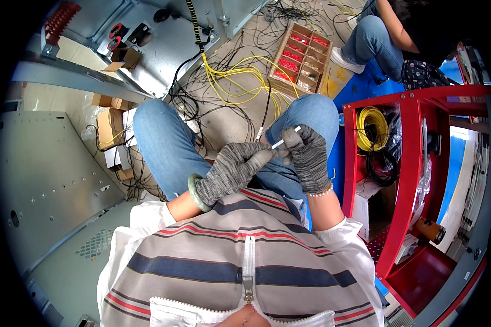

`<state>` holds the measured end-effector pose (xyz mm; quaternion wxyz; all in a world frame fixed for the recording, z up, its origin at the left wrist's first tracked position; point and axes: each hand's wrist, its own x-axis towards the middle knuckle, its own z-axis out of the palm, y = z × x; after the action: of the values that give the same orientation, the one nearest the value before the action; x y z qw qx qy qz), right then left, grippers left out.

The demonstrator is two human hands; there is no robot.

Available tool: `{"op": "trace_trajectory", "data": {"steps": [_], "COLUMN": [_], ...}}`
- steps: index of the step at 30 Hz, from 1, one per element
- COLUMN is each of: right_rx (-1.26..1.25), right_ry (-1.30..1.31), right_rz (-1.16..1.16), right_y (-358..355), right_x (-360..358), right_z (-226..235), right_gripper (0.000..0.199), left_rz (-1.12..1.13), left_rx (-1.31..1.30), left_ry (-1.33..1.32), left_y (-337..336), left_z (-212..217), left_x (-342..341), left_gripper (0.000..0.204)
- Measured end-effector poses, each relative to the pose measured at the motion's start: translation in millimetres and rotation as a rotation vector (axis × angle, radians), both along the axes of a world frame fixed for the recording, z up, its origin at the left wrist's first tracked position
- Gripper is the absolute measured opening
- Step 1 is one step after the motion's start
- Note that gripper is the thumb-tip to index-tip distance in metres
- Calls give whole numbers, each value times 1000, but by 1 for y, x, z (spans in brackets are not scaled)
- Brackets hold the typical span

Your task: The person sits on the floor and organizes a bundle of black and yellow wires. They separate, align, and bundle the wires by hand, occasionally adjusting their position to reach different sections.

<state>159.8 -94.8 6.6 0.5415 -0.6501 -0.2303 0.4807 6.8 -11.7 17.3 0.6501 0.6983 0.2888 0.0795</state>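
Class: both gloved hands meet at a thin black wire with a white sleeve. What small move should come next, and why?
Probably slide the white sleeve along the black wire: the right hand pinches it, and the left hand meets it at the fingertips.

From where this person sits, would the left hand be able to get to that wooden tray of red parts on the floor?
Probably, with a forward lean. The left hand is busy at the black wire, and the wooden tray lies beyond the knees, with only loose cables between.
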Motion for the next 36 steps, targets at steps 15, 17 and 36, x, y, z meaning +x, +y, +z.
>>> {"op": "trace_trajectory", "data": {"steps": [15,17,36], "right_rx": [174,220,254], "right_ry": [-125,-181,-292], "right_rz": [17,1,151], "right_y": [5,6,-2], "right_x": [-11,-18,-3], "right_z": [-8,-9,-9], "right_gripper": [32,32,23], "left_rz": [85,91,135], "left_rx": [61,187,-189], "left_ry": [-75,-124,-13], "left_y": [-1,0,1], "left_z": [-5,-7,0], "left_x": [2,3,5], "left_gripper": [19,19,22]}}
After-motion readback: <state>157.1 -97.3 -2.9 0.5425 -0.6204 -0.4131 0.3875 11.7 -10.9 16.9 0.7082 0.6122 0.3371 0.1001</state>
